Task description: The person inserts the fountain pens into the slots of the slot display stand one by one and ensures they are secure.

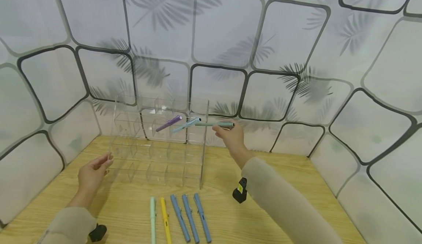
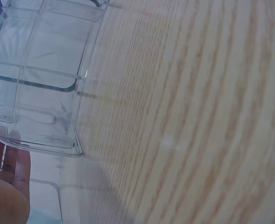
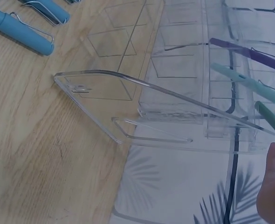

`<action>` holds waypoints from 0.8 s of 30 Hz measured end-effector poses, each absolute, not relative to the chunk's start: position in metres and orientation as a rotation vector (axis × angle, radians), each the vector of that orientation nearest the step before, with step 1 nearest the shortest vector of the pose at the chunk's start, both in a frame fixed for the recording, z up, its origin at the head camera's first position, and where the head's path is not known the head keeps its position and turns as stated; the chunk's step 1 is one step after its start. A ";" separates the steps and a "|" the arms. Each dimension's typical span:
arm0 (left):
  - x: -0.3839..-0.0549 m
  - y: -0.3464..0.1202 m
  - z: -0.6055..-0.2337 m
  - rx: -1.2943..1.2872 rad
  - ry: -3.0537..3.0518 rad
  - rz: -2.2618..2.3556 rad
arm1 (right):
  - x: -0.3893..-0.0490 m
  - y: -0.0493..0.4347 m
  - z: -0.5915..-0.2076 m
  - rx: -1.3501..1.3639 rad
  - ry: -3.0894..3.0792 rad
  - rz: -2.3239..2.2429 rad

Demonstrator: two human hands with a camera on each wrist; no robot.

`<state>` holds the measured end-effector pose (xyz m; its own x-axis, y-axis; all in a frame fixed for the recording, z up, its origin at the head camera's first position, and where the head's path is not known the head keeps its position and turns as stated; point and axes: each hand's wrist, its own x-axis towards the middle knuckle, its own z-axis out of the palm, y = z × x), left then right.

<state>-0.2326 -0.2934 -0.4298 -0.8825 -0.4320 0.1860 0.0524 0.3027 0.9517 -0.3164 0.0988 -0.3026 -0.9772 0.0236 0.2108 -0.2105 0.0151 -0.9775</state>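
A clear acrylic tiered rack [image 1: 203, 152] stands on the wooden table. My left hand [image 1: 91, 176] pinches its left side panel, thumb and fingers on either side of the edge in the left wrist view. By the rack's upper right end, my right hand [image 1: 233, 137] holds a dark green pen [image 1: 206, 124] roughly level, its tip end pointing left. On the upper tier, a purple pen [image 1: 169, 123] and a light blue pen [image 1: 186, 125] lie slanted side by side. The right wrist view shows the green pen [image 3: 269, 115] next to the light blue pen [image 3: 249, 85]; most of the right hand is cut off there.
In front of the rack a row of pens lies on the table: a mint green pen [image 1: 152, 218], a yellow pen [image 1: 165, 220] and three blue pens [image 1: 190, 218]. A patterned curtain [image 1: 224, 35] hangs behind and around the table [image 1: 263, 214].
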 end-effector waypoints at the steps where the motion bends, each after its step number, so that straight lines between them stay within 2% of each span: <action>1: -0.233 -0.293 -0.430 0.338 -2.171 -1.601 | -0.317 0.097 -0.302 0.191 -2.128 2.067; 8: -0.234 -0.293 -0.430 0.357 -2.172 -1.608 | -0.320 0.087 -0.300 0.153 -2.257 1.927; 24: -0.234 -0.293 -0.428 0.374 -2.183 -1.576 | -0.323 0.075 -0.300 0.278 -2.419 1.533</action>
<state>-0.2340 -0.2935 -0.4285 -0.8755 -0.4496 0.1772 0.0268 0.3210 0.9467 -0.3231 0.0751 -0.2999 -0.9469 -0.0205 0.3209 -0.2989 0.4236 -0.8551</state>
